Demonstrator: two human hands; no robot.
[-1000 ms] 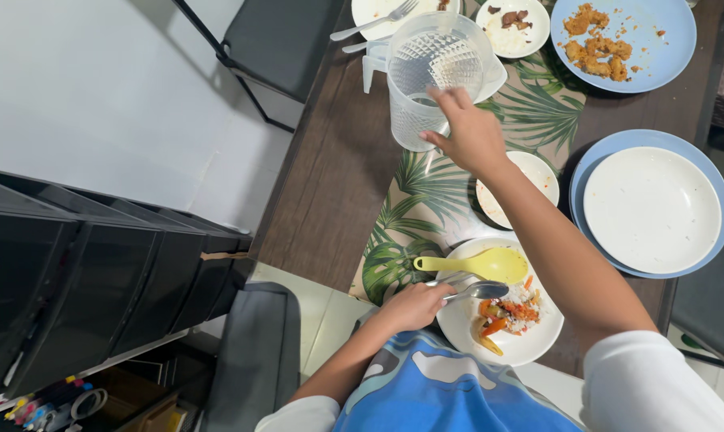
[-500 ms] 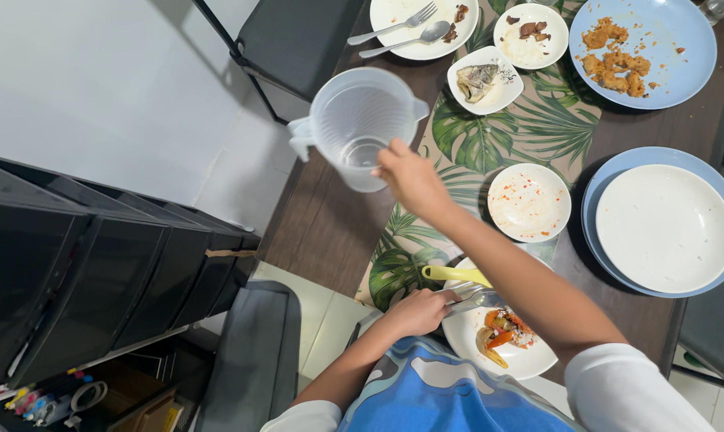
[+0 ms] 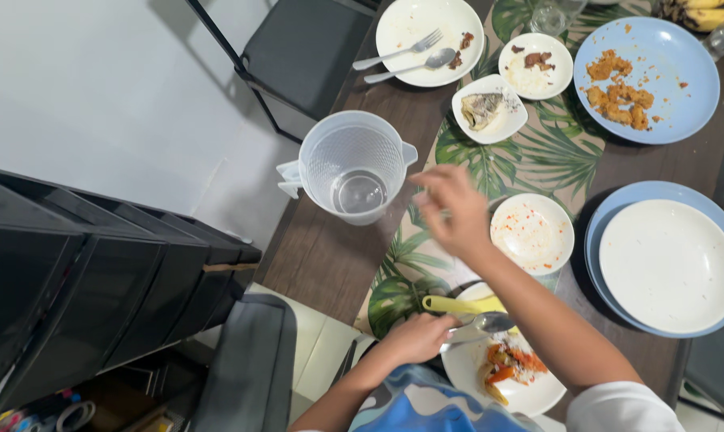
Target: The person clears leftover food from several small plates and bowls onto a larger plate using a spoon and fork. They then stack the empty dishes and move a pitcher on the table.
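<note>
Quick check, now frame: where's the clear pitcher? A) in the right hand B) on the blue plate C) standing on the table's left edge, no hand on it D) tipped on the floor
C: the pitcher stands upright at the table edge, apart from the right hand, which hangs open beside it; the left hand holds a spoon at the near plate.

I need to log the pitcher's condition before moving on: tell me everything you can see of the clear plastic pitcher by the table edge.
The pitcher is clear, faintly frosted plastic with a fine diamond-textured wall, a pale handle on its left side and a small spout on its right. It stands upright on the dark wooden table, close to the table's left edge, beside the leaf-print runner. It looks nearly empty, with perhaps a little clear liquid at the bottom. Nothing touches it; the right hand hovers just right of it, fingers loose.
</note>
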